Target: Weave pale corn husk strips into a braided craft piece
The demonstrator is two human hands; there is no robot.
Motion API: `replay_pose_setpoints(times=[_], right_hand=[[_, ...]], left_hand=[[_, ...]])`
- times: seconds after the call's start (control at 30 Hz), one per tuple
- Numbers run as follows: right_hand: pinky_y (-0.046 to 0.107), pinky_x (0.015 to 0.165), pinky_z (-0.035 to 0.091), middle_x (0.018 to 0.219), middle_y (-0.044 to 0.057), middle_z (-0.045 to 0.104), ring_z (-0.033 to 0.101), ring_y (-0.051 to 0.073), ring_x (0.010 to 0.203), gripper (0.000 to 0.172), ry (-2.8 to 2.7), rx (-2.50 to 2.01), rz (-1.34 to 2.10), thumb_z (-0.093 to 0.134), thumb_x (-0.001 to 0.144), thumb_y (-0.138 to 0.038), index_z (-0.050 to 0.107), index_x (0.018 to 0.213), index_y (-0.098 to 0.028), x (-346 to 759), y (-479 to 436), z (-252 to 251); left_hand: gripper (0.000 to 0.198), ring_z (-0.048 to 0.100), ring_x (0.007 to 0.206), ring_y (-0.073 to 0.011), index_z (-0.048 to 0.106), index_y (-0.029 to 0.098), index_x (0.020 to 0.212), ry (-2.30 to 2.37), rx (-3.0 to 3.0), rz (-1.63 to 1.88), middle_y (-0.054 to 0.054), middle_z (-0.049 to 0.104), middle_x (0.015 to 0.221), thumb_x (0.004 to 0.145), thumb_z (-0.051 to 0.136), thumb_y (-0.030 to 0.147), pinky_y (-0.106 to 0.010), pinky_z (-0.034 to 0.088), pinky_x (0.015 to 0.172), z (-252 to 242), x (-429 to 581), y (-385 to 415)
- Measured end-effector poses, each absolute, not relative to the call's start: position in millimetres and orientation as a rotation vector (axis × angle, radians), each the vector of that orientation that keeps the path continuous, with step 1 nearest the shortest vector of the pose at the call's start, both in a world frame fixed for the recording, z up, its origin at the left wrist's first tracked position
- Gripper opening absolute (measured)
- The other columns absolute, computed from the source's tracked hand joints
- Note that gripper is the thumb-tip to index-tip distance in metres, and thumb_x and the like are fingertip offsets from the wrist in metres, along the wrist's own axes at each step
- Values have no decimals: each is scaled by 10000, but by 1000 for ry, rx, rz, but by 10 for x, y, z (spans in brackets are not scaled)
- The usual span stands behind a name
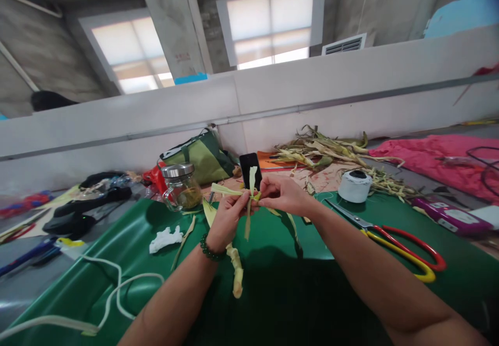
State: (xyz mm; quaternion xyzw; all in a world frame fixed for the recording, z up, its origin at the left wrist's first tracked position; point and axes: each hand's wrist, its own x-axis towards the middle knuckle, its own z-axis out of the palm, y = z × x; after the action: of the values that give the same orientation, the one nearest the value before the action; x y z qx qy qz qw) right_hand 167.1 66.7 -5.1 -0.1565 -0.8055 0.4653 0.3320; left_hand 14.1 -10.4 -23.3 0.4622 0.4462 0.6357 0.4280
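Observation:
Pale green corn husk strips [248, 226] cross between my hands above a green mat [280, 283]. My left hand [229, 215], with a dark beaded bracelet at the wrist, is closed in a pinch on them. Close against it, the fingertips of my right hand [287, 195] are pinched on the husk where the strips meet. Some strip ends stand up and others hang down. Beneath my left hand dangles a twisted or braided husk length [236, 276]; its upper end is hidden. A dark phone [245, 168] shows behind the strips.
Scissors [384, 236] and a white twine spool [354, 187] lie right. Dried husks [323, 148] are piled behind. A lidded glass mug [183, 189], crumpled tissue [166, 239] and white cord [117, 289] are left. A green bag [206, 156] stands at the back, a purple package [450, 216] far right.

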Motion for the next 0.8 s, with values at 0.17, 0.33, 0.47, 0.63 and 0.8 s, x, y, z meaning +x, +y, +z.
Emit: replay_pose_setpoints(times=[0.17,0.33,0.47,0.63,0.8], right_hand=[[190,458,370,644,-19,584,494,75,526,319,-2022,-344,1325,639,722,-439,610,829,-139,1619,716,-54],[180,392,298,484,-55,489,390,37,408,392,-1772,-422,1392,691,659,-503,558,594,-140,1501,819,-47],[186,376,327,467,-36,529,438,48,374,419,-1751,-511,1414,687,656,-538,591,583,-136,1535,898,-90],[187,358,332,484,16,605,478,56,339,447,-1609,-692,1486,720,613,-549,604,515,-128,1601,896,-417],[176,349,339,485,7,619,476,50,329,411,-1413,-717,1653,775,554,-516,644,573,-127,1595,919,-619]], left_hand=[[416,483,457,-75,642,120,626,1243,1300,1425,-1,597,544,606,746,522,-206,368,462,-81,147,-100],[466,390,440,-48,595,117,616,1226,1221,1300,16,538,534,582,735,560,-201,261,442,45,186,-29],[444,373,484,-54,626,107,683,1185,1205,1307,32,493,537,540,782,497,-209,251,474,0,172,96],[430,353,491,-57,638,95,667,1186,1329,1160,30,489,539,557,764,491,-220,261,481,-274,152,189],[379,428,505,-76,657,117,686,1272,1320,1184,11,558,575,589,755,470,-218,327,496,-468,177,211]])
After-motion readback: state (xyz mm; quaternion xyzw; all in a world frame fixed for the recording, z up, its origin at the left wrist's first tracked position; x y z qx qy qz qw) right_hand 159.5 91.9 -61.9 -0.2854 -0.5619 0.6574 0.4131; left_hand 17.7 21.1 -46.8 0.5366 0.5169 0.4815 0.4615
